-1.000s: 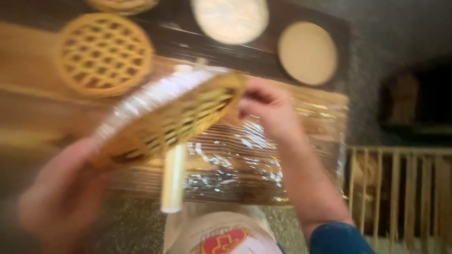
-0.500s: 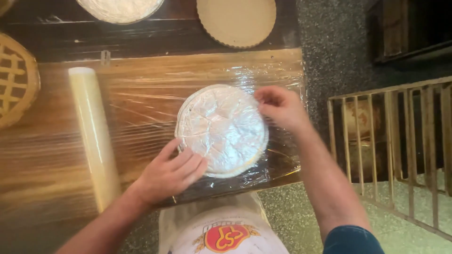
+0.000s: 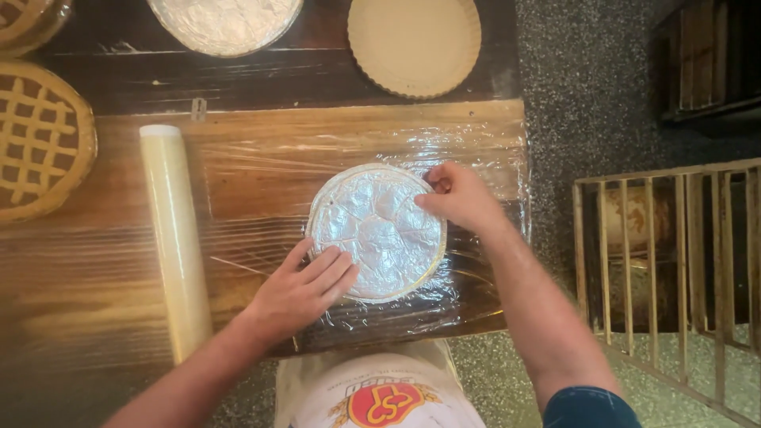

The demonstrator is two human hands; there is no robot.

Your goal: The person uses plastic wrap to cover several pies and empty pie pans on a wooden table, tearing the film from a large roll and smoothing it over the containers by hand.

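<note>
Wooden tabletop (image 3: 95, 261) spanning the view, near edge at the bottom, right edge beside a dark speckled floor (image 3: 587, 95). Clear film (image 3: 261, 170) stretched flat across the right half of the tabletop, reaching the right edge and the near edge. Film roll (image 3: 174, 238) lying across the tabletop just left of the sheet, one end toward the far side, the other toward the near edge. Wooden slatted rack (image 3: 674, 254) on the floor, off the right edge. Lattice pie (image 3: 36, 150) at the left edge. Foil-covered dish (image 3: 226, 24) and empty fluted tart shell (image 3: 416, 43) along the far edge, side by side, apart. Foil pan (image 3: 372, 226) upside down on the film, near the middle of the sheet, close to the near edge. Left hand (image 3: 301, 289) flat on the pan's near-left rim, fingers together and laid on the foil, holding nothing. Right hand (image 3: 460, 198) at the pan's far-right rim, fingers curled and bunched at the rim; whether film or rim is pinched cannot be told.
</note>
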